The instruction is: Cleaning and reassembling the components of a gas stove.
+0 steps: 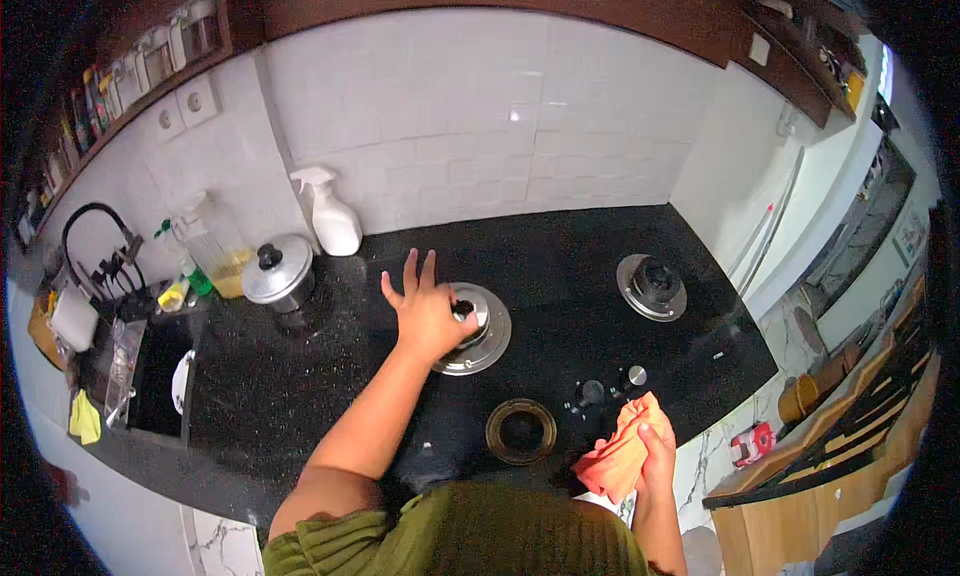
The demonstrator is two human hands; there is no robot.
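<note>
My left hand (pixel 431 317) reaches over the left gas burner (pixel 487 351), which has a round steel drip plate. Thumb and forefinger pinch the small dark burner cap (pixel 463 307) at its centre, while the other fingers spread upward. In my right hand (pixel 658 452) is a crumpled orange cloth (pixel 626 448), held above the front edge of the black hob. A brass-coloured ring (pixel 489 432) with a dark middle lies on the glass nearer my body. The right burner (pixel 652 287) has a black top on its steel plate.
A lidded metal pot (pixel 279 276) and a white spray bottle (pixel 335 220) stand at the back left. Left of them are a sink (pixel 157 388) and a black faucet (pixel 94 208). A silver control knob (pixel 637 375) sits near the cloth. Tiled wall (pixel 450 111) bounds the back.
</note>
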